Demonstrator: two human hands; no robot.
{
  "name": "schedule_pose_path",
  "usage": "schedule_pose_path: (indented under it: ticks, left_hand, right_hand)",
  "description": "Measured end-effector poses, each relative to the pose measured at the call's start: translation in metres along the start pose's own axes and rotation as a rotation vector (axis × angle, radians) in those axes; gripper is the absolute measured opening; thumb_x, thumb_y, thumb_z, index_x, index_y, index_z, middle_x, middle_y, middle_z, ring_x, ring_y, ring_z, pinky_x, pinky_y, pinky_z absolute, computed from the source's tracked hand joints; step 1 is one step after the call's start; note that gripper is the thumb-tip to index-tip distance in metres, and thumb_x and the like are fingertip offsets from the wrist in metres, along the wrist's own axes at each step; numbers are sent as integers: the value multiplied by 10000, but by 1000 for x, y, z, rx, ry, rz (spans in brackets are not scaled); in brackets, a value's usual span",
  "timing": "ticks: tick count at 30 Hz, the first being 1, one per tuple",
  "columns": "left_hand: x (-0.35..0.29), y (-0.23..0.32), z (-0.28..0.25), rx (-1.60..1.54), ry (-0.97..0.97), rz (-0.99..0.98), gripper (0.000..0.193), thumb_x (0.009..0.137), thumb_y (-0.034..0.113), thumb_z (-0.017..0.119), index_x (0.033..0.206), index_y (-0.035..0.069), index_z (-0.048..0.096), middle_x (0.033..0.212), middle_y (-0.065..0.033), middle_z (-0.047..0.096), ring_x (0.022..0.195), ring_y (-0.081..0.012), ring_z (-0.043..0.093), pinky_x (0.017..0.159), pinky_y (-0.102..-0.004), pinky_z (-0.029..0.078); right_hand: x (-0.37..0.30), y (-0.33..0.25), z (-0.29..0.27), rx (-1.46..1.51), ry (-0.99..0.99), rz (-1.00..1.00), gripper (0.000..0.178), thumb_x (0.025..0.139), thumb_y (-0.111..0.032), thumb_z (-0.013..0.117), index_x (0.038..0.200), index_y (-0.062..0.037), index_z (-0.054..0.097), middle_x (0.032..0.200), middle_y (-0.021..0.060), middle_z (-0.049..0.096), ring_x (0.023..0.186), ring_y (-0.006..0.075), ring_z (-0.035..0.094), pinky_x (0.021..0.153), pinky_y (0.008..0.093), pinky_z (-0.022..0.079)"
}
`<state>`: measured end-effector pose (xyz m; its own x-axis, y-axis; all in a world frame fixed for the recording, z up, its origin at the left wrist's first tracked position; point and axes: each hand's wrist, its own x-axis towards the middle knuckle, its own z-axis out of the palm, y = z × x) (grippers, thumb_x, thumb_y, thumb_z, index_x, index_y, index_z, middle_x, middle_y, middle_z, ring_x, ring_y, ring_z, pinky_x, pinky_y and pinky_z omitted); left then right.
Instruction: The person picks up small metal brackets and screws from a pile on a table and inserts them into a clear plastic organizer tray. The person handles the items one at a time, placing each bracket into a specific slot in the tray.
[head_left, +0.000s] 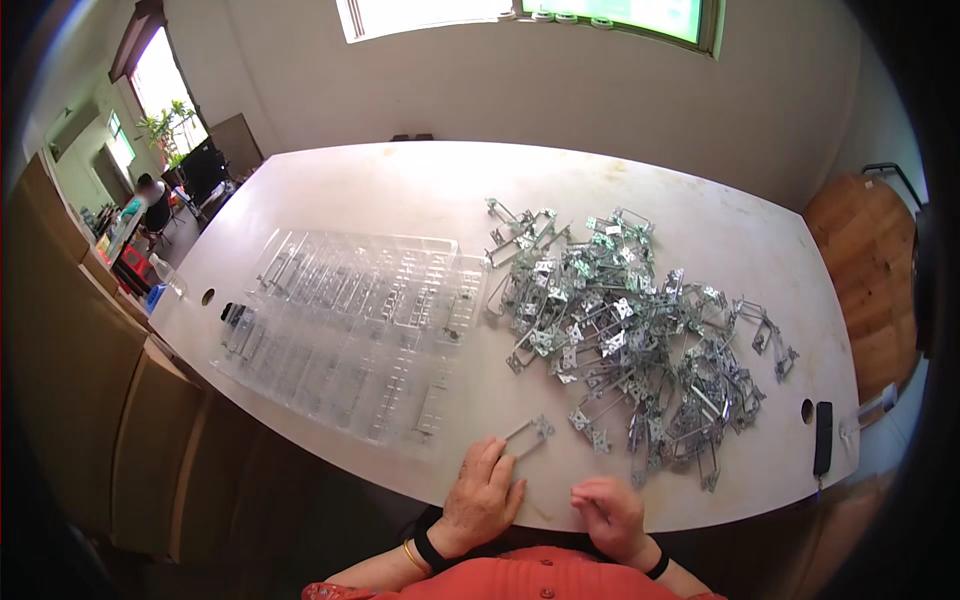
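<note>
At the near edge of the white table, my left hand [485,492] has its fingers closed over the near end of a thin metal bracket [541,427]. The bracket has long rods and a small plate at its far end; the part under my fingers is hidden. To its right, my right hand [612,513] hovers at the table edge with fingers loosely bent and thumb apart, and nothing shows in it. Beyond both hands lies a big tangled pile of similar metal brackets [620,330].
Clear plastic trays [350,335] with rows of metal parts cover the left of the table [380,180]. A black oblong object [823,440] lies at the right edge. A round wooden board [865,280] leans beyond it; cardboard boxes [60,380] stand left. A person [155,205] sits far off.
</note>
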<state>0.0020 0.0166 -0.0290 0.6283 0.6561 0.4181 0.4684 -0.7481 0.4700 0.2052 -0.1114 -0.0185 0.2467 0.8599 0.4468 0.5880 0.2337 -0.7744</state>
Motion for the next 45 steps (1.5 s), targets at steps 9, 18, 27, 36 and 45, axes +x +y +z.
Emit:
schedule_pose_path:
  ticks: [9, 18, 27, 36, 45]
  left_hand:
    - [-5, -2, 1, -23, 49, -6, 268, 855, 103, 808, 1028, -19, 645, 1238, -224, 626, 1266, -462, 635, 1110, -507, 533]
    - [0, 3, -2, -29, 34, -30, 195, 838, 46, 784, 937, -12, 626, 1158, -207, 625, 1240, -443, 644, 1087, -515, 553]
    - [-2, 4, -3, -24, 49, -74, 192, 837, 34, 799, 930, -3, 635, 1149, -196, 631, 1193, -431, 671, 1077, -513, 565]
    - [3, 11, -4, -88, 113, -96, 180, 854, -4, 790, 973, -14, 655, 1167, -207, 659, 1167, -431, 683, 1015, -470, 575]
    - [-10, -2, 1, -120, 163, -83, 195, 931, 0, 761, 1055, 4, 610, 1193, -203, 673, 1166, -430, 676, 994, -465, 572]
  right_hand:
    - [-13, 10, -15, -60, -114, -43, 236, 796, -61, 913, 988, -109, 785, 921, 89, 765, 780, 294, 759, 663, 382, 606]
    - [-23, 21, -34, -9, -81, -128, 222, 854, -89, 871, 1041, -68, 754, 975, 138, 741, 832, 371, 718, 709, 458, 584]
    - [-22, 26, -41, 147, -120, -52, 209, 941, -9, 747, 1136, -84, 745, 1069, 160, 754, 915, 369, 741, 788, 447, 596]
    - [-20, 29, -49, 422, -150, 120, 153, 1028, -25, 688, 1172, -57, 724, 1128, 152, 773, 863, 269, 755, 752, 352, 599]
    - [-26, 14, -44, 303, -143, 245, 110, 1072, -134, 695, 1153, -68, 731, 906, 107, 764, 766, 218, 725, 693, 351, 574]
